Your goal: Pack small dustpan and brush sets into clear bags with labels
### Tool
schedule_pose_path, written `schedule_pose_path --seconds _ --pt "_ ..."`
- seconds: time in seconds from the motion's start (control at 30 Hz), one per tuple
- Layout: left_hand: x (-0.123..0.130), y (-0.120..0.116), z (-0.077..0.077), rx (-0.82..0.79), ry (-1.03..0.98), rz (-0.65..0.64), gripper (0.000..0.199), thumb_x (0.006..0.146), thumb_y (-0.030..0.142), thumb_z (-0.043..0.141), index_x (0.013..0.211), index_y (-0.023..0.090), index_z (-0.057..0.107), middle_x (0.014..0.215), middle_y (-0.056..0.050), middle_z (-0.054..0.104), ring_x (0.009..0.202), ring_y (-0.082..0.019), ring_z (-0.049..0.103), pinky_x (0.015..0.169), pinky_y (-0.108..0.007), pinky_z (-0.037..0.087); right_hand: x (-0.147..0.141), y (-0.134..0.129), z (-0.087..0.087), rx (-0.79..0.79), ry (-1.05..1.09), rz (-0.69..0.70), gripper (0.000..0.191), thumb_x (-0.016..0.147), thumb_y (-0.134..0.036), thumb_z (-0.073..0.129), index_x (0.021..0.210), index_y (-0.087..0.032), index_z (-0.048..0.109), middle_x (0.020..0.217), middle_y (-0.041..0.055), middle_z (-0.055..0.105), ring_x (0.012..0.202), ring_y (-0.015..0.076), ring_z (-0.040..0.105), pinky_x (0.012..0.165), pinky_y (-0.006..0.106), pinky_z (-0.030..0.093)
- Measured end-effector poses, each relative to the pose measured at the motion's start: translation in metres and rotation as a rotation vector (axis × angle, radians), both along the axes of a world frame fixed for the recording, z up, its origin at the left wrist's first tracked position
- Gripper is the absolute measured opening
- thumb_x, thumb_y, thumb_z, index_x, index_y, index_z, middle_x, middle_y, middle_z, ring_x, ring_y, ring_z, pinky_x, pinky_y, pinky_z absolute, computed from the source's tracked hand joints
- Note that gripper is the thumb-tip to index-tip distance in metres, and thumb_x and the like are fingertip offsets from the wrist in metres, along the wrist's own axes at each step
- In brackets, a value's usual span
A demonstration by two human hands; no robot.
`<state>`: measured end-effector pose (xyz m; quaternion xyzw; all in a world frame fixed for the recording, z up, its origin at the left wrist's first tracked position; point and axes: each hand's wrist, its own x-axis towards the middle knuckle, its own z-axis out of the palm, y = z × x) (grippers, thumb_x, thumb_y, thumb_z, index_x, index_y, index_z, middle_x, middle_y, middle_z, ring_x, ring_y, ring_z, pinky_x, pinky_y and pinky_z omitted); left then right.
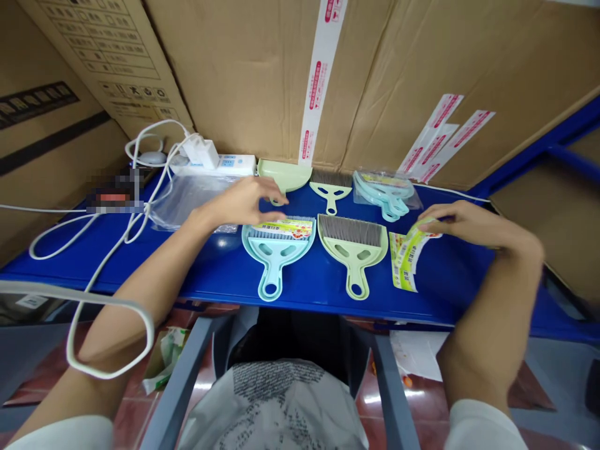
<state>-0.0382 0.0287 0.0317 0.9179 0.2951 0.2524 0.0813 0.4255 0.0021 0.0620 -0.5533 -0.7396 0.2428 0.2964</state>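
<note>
My left hand point(253, 201) hovers over the top edge of a light blue dustpan and brush set point(277, 253), its thumb and fingers apart with nothing between them. A yellow-green label point(284, 228) lies across that set's bristles, close under the thumb. My right hand point(459, 222) pinches a yellow-green paper label point(412, 245) by its upper end, and the strip bends down toward the table. Under it another similar label point(398, 262) lies flat. Between my hands rests a green dustpan with a grey-bristled brush point(352, 247) nested in it, no label showing.
Behind lie a green dustpan point(285, 175), a green brush point(332, 187) and a bagged blue set point(384, 190). A power strip point(239, 164), clear plastic bags point(192, 200) and looping white cables point(140, 206) occupy the left. Cardboard point(262, 75) walls the blue table point(300, 294) behind.
</note>
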Motion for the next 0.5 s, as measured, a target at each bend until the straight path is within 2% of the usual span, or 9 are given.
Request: schedule_pose_path --seconds 0.13,0.2,0.3,0.4,0.5 --pt "-0.006 0.000 0.009 0.228 -0.172 0.197 0.033 0.101 0.045 0.063 0.087 0.021 0.080 0.078 -0.003 0.077 0.068 -0.018 0.067 0.071 -0.032 0.051 -0.018 -0.003 0.003 -0.066 0.186 0.060 0.054 0.070 -0.061 0.094 0.103 -0.019 0.083 0.080 0.0057 0.078 0.076 0.0204 0.074 0.066 0.030 0.056" --pt "-0.006 0.003 0.003 0.304 -0.149 0.256 0.036 0.102 0.043 0.059 0.080 0.021 0.077 0.071 -0.003 0.073 0.063 -0.017 0.065 0.065 -0.031 0.047 -0.024 -0.003 0.002 -0.105 0.287 0.082 0.054 0.067 -0.058 0.096 0.102 -0.018 0.083 0.080 0.0055 0.078 0.072 0.0191 0.073 0.064 0.030 0.057" --pt "-0.001 0.007 -0.011 0.323 -0.061 0.263 0.035 0.101 0.040 0.057 0.080 0.020 0.077 0.070 -0.004 0.074 0.063 -0.018 0.067 0.063 -0.031 0.045 -0.038 0.001 -0.009 -0.183 0.404 0.092 0.047 0.064 -0.051 0.099 0.095 -0.019 0.083 0.081 0.0058 0.079 0.068 0.0185 0.072 0.060 0.029 0.056" --pt "0.004 0.008 -0.021 0.307 -0.008 0.259 0.035 0.101 0.039 0.056 0.083 0.020 0.078 0.071 -0.003 0.076 0.064 -0.019 0.070 0.063 -0.030 0.044 -0.055 0.007 -0.027 -0.185 0.327 0.089 0.038 0.068 -0.047 0.096 0.091 -0.020 0.083 0.083 0.0072 0.081 0.071 0.0208 0.073 0.060 0.031 0.056" --pt "0.006 0.007 -0.022 0.319 0.026 0.267 0.038 0.103 0.038 0.053 0.084 0.019 0.079 0.071 -0.004 0.077 0.065 -0.020 0.071 0.062 -0.031 0.042 -0.063 0.013 -0.042 -0.073 0.079 0.075 0.029 0.074 -0.044 0.089 0.087 -0.019 0.083 0.082 0.0075 0.081 0.068 0.0197 0.070 0.059 0.031 0.051"
